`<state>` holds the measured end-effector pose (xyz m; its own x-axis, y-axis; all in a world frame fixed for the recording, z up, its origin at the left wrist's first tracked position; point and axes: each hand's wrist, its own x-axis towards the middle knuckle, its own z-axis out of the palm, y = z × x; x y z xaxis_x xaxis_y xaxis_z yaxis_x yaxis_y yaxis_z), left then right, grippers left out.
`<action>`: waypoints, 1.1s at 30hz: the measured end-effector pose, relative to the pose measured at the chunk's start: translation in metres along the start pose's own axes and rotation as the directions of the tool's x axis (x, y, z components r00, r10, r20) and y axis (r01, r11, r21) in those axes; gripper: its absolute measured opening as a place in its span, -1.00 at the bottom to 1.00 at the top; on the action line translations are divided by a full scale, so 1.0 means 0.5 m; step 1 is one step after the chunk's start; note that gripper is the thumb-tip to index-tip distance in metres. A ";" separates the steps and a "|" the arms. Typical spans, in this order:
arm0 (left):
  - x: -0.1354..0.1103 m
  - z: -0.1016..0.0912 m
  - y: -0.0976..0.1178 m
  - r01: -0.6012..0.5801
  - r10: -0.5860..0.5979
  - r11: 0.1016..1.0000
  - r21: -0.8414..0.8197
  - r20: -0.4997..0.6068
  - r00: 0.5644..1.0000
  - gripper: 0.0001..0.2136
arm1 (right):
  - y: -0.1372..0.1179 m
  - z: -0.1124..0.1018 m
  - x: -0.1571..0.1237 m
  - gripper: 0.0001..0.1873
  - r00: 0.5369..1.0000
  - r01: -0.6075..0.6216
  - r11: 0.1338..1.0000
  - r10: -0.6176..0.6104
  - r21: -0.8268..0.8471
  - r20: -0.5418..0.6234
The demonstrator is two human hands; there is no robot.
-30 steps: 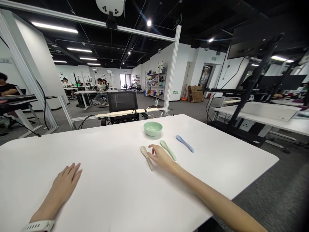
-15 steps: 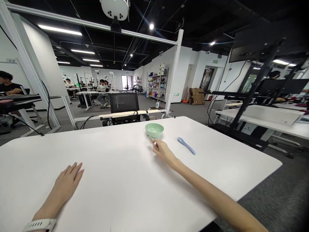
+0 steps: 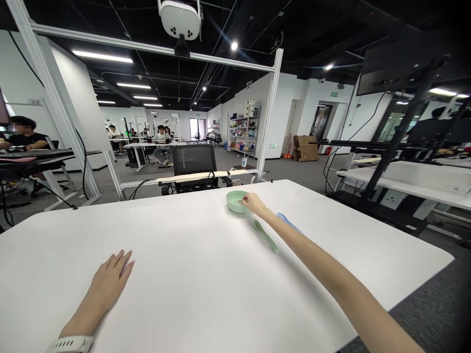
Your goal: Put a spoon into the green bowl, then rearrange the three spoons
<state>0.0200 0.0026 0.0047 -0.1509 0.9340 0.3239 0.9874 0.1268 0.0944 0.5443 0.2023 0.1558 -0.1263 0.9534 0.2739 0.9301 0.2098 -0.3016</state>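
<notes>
My right hand [image 3: 253, 202] reaches out to the rim of a light green bowl [image 3: 234, 202] near the table's far edge. Its fingers are pinched on a beige spoon [image 3: 241, 201], and only the spoon's end shows, inside the bowl. A green spoon [image 3: 264, 234] lies on the white table [image 3: 206, 284] just left of my forearm. A blue spoon [image 3: 289, 222] lies on the other side, partly hidden by the arm. My left hand [image 3: 110, 279] rests flat on the table at the near left, fingers stretched out, holding nothing. A white watch band [image 3: 69, 344] sits on that wrist.
A black office chair [image 3: 194, 162] stands behind the table's far edge inside a white metal frame [image 3: 270, 108]. Another white desk [image 3: 405, 184] with a black stand is at the right. People sit at desks far back left.
My right hand has picked the beige spoon up from beside the green spoon and carried it forward to the bowl. The left hand has stayed flat.
</notes>
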 end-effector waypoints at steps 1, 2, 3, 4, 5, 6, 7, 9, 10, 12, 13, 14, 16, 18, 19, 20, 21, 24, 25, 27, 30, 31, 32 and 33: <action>-0.001 -0.002 0.001 0.006 -0.006 1.000 -0.001 0.004 1.000 -0.30 | 0.001 0.004 0.001 -0.65 1.000 -0.002 1.000 0.002 -0.008 -0.001; -0.002 -0.004 0.003 0.006 -0.006 1.000 -0.002 0.009 1.000 -0.30 | 0.003 0.007 0.002 -0.65 1.000 -0.004 1.000 0.004 -0.015 -0.008; -0.002 -0.006 0.003 0.001 -0.001 1.000 -0.002 0.017 1.000 -0.30 | 0.005 0.008 0.002 -0.65 1.000 -0.004 1.000 0.004 -0.023 -0.021; -0.003 -0.008 0.004 -0.004 0.004 1.000 -0.003 0.026 1.000 -0.29 | 0.009 0.007 0.001 -0.64 0.999 -0.004 1.000 0.003 -0.030 -0.037; -0.003 -0.009 0.004 -0.010 0.010 1.000 -0.004 0.033 0.999 -0.29 | 0.014 0.004 -0.001 -0.64 0.999 -0.004 0.999 0.002 -0.037 -0.054; -0.003 -0.010 0.005 -0.014 0.014 1.000 -0.005 0.035 0.999 -0.28 | 0.023 0.000 -0.005 -0.64 0.997 -0.001 0.999 -0.002 -0.042 -0.076; -0.003 -0.010 0.005 -0.012 0.013 1.000 -0.008 0.033 0.999 -0.28 | 0.033 -0.004 -0.011 -0.63 0.994 0.005 0.999 -0.010 -0.043 -0.104; -0.002 -0.010 0.005 0.003 -0.003 1.000 -0.014 0.024 1.000 -0.28 | 0.063 -0.010 -0.031 -0.62 0.984 0.033 0.999 -0.038 -0.032 -0.172; -0.001 -0.009 0.006 0.009 -0.009 1.000 -0.018 0.022 1.000 -0.28 | 0.081 -0.011 -0.046 -0.61 0.977 0.056 0.998 -0.059 -0.018 -0.205; 0.000 -0.009 0.007 0.022 -0.022 1.000 -0.022 0.025 0.999 -0.28 | 0.121 -0.004 -0.083 -0.59 0.967 0.104 0.994 -0.096 0.021 -0.237; 0.001 -0.008 0.007 0.028 -0.027 0.999 -0.022 0.029 0.999 -0.27 | 0.141 0.002 -0.105 -0.58 0.968 0.119 0.992 -0.107 0.041 -0.229; 0.001 -0.008 0.008 0.033 -0.032 0.999 -0.023 0.030 0.999 -0.27 | 0.160 0.011 -0.128 -0.56 0.972 0.125 0.990 -0.111 0.059 -0.207; 0.000 -0.008 0.009 0.037 -0.036 0.999 -0.026 0.022 0.999 -0.26 | 0.189 0.032 -0.174 -0.54 0.983 0.123 0.988 -0.109 0.089 -0.144; -0.001 -0.008 0.009 0.032 -0.031 0.999 -0.029 0.004 0.999 -0.27 | 0.207 0.052 -0.213 -0.52 0.990 0.129 0.984 -0.120 0.121 -0.076; -0.001 -0.008 0.009 0.028 -0.028 0.999 -0.029 -0.005 1.000 -0.28 | 0.210 0.061 -0.228 -0.52 0.991 0.131 0.982 -0.126 0.139 -0.046; -0.002 -0.008 0.009 0.025 -0.025 0.999 -0.028 -0.008 1.000 -0.28 | 0.211 0.067 -0.240 -0.52 0.992 0.130 0.979 -0.128 0.157 -0.022; -0.002 -0.008 0.008 0.023 -0.023 0.999 -0.026 -0.009 1.000 -0.29 | 0.210 0.071 -0.249 -0.52 0.993 0.121 0.977 -0.122 0.174 -0.007; -0.001 -0.008 0.003 0.020 -0.020 1.000 -0.020 -0.013 1.000 -0.31 | 0.199 0.071 -0.259 -0.53 0.997 0.073 0.976 -0.076 0.206 0.007; 0.000 -0.008 0.002 0.022 -0.022 1.000 -0.020 -0.015 1.000 -0.32 | 0.196 0.068 -0.259 -0.53 0.997 0.067 0.975 -0.071 0.213 0.009; 0.001 -0.007 0.000 0.025 -0.025 0.999 -0.025 -0.014 1.000 -0.33 | 0.192 0.061 -0.258 -0.53 0.996 0.079 0.971 -0.086 0.225 0.021; 0.002 -0.007 0.001 0.026 -0.026 0.999 -0.034 -0.003 1.000 -0.31 | 0.193 0.055 -0.254 -0.53 0.994 0.090 0.966 -0.103 0.241 0.039; 0.002 -0.007 0.002 0.026 -0.026 0.999 -0.034 0.000 1.000 -0.30 | 0.194 0.054 -0.251 -0.53 0.996 0.078 0.966 -0.089 0.244 0.033; 0.002 -0.008 0.003 0.027 -0.027 0.999 -0.033 0.002 1.000 -0.30 | 0.195 0.054 -0.247 -0.52 0.998 0.061 0.967 -0.067 0.247 0.017; 0.002 -0.008 0.003 0.028 -0.028 0.999 -0.032 0.003 1.000 -0.29 | 0.195 0.053 -0.240 -0.52 0.999 0.039 0.968 -0.039 0.248 -0.006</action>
<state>0.0213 0.0023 0.0089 -0.1780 0.9310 0.3187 0.9809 0.1418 0.1334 0.6408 0.1140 0.0693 -0.1604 0.9431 0.2911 0.8097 0.2944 -0.5076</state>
